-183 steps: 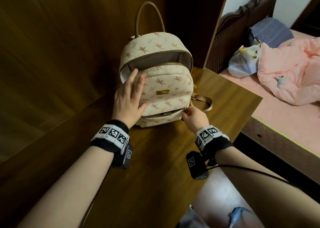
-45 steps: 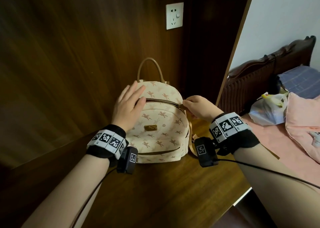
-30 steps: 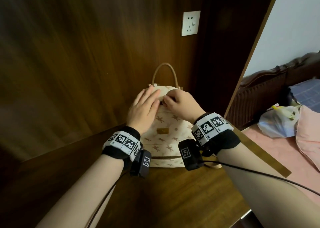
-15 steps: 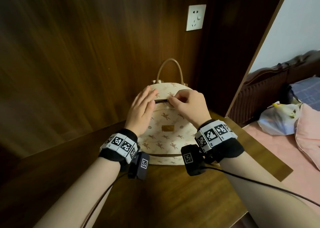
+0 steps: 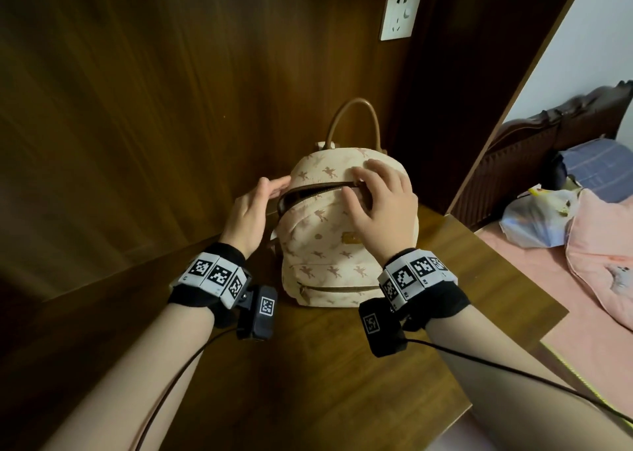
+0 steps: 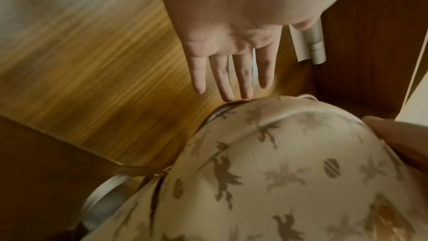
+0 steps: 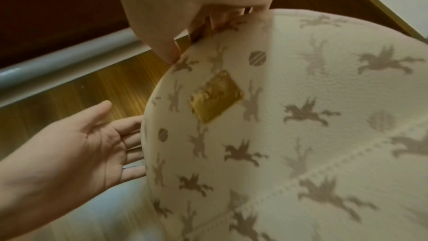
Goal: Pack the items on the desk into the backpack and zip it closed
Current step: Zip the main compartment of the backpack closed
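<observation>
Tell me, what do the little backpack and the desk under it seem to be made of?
The backpack looks like cream faux leather: pebbled grain, printed winged horses, a gold metal plate, though coated canvas is possible. Its handle seems smooth tan leather or imitation. The desk looks like glossy dark wood or veneer, with streaked grain.

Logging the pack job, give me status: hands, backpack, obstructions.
Left hand open, fingertips at backpack side. Right hand spread on front. Main zipper still gaping left. No obstruction seen.
</observation>
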Demonstrator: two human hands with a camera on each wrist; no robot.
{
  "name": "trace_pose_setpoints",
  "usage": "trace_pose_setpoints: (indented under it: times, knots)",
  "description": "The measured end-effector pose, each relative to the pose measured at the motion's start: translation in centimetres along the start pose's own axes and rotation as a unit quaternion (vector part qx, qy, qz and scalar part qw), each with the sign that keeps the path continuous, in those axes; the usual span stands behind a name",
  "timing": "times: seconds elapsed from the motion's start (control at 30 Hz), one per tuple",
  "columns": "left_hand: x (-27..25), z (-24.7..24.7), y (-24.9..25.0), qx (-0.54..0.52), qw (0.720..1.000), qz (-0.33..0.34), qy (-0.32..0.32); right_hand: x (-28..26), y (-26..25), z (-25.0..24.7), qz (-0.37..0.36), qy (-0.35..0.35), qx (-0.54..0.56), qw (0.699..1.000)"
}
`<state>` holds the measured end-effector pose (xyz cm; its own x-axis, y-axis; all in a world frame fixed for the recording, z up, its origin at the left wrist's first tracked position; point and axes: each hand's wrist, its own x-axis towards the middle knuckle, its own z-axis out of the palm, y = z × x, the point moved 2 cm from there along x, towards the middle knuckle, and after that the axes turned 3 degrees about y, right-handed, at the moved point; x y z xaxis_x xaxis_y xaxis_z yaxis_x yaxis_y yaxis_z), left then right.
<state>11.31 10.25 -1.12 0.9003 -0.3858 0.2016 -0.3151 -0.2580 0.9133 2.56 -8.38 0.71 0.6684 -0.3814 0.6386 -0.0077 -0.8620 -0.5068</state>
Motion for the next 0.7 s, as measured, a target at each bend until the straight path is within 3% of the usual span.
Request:
trace_pose_setpoints:
  times: [0.23,0.5,0.7]
  knots:
    - [-1.3,-1.0,-3.5,-0.042,0.996,-0.070,-0.020,-1.0,0.0,0.7,-0.025,0.012,-0.079,0.997]
    - [-2.0,-1.1,-7.7,-0.084,0.982,-0.165,-0.032,-1.7,0.1,0.6,-0.025,0.006,-0.081,0.996]
    - [-1.8,-1.0,-9.1,-0.120,0.972,-0.197,-0.033,-1.9,0.1,0.7,-0.025,0.034,-0.075,0.996]
